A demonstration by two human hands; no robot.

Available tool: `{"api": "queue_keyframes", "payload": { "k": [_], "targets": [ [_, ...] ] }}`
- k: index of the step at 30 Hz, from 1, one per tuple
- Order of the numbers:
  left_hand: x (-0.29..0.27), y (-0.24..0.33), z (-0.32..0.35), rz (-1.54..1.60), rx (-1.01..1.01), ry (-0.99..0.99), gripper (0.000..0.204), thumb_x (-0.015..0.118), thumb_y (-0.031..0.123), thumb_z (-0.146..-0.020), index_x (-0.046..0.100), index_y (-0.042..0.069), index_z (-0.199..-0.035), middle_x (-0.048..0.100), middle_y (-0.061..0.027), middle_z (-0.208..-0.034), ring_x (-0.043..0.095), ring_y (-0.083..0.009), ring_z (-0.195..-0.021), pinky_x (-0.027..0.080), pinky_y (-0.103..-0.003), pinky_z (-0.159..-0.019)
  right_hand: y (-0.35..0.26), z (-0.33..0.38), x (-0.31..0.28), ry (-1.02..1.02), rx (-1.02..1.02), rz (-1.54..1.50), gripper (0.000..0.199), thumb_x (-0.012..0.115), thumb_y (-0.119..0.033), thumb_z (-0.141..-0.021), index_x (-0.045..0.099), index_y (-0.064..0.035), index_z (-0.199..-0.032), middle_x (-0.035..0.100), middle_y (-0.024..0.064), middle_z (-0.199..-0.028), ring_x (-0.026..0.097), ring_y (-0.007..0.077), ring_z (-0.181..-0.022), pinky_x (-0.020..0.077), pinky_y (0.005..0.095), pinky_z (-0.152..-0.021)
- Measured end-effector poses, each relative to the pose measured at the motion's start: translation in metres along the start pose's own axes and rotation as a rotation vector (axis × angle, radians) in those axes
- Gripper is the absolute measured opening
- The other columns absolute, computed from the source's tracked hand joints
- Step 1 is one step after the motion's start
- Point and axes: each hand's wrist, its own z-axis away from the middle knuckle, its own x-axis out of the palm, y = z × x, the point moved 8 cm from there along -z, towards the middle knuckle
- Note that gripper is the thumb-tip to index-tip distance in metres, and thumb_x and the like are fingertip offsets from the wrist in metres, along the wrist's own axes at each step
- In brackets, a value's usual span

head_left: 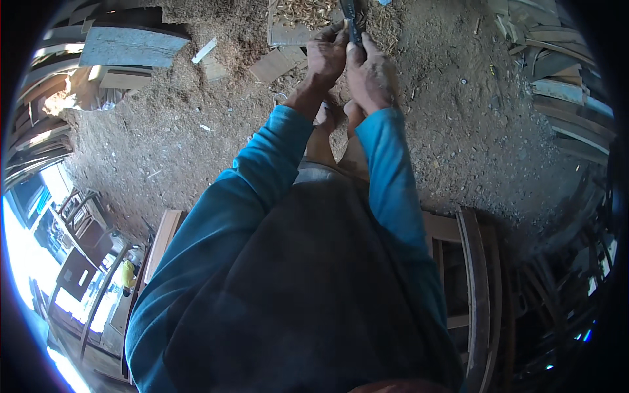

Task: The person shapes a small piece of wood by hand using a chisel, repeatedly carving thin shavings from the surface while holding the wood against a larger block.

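Both my arms, in blue sleeves, reach away from me toward the upper edge of the view. My left hand [326, 57] and my right hand [373, 75] come close together around a dark, narrow, blade-like tool [354, 29]. The fingers of each hand close on it. Its far end runs up to the picture's edge, so I cannot tell its exact kind. Just beyond my left hand lies a flat board [282, 36] bearing curled wood shavings [308, 12]. My bare feet and lower legs show below the wrists.
Wood shavings and dust cover the dirt floor [183, 144]. Stacked planks and offcuts [131, 47] rise at the left, with more timber [560, 92] at the right. Wooden frames [473, 281] stand behind me on the right. Small board pieces [272, 65] lie near the shavings.
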Motion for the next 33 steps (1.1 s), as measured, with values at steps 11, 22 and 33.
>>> {"api": "queue_keyframes", "payload": {
  "k": [11, 22, 33],
  "targets": [
    [-0.004, 0.002, -0.004, -0.056, 0.106, -0.156, 0.037, 0.052, 0.011, -0.107, 0.059, -0.005, -0.14, 0.073, -0.0064, -0.1, 0.065, -0.0098, -0.089, 0.056, -0.028, -0.077, 0.031, 0.074, 0.001, -0.057, -0.125, -0.213, 0.052, 0.058, -0.03, -0.102, 0.054, 0.0024, -0.143, 0.07, 0.0279, -0.112, 0.071, 0.0441, -0.099, 0.0542, 0.0501, -0.09],
    [-0.001, -0.005, -0.003, -0.109, -0.011, -0.13, 0.042, 0.057, 0.018, -0.107, 0.056, -0.002, -0.144, 0.071, -0.0052, -0.099, 0.065, -0.0098, -0.084, 0.056, -0.027, -0.076, 0.006, 0.012, -0.004, -0.009, -0.205, -0.113, 0.053, 0.051, -0.033, -0.102, 0.055, 0.0036, -0.14, 0.068, 0.0325, -0.118, 0.069, 0.0467, -0.106, 0.0549, 0.0495, -0.092],
    [0.004, 0.015, 0.006, -0.017, 0.006, -0.103, 0.035, 0.055, 0.012, -0.106, 0.063, -0.002, -0.137, 0.074, -0.0047, -0.099, 0.066, -0.0112, -0.088, 0.056, -0.029, -0.078, 0.018, -0.006, 0.009, 0.025, -0.115, -0.121, 0.05, 0.059, -0.035, -0.101, 0.06, -0.0038, -0.14, 0.07, 0.0273, -0.118, 0.071, 0.0412, -0.108, 0.0555, 0.0459, -0.089]
  ]
}}
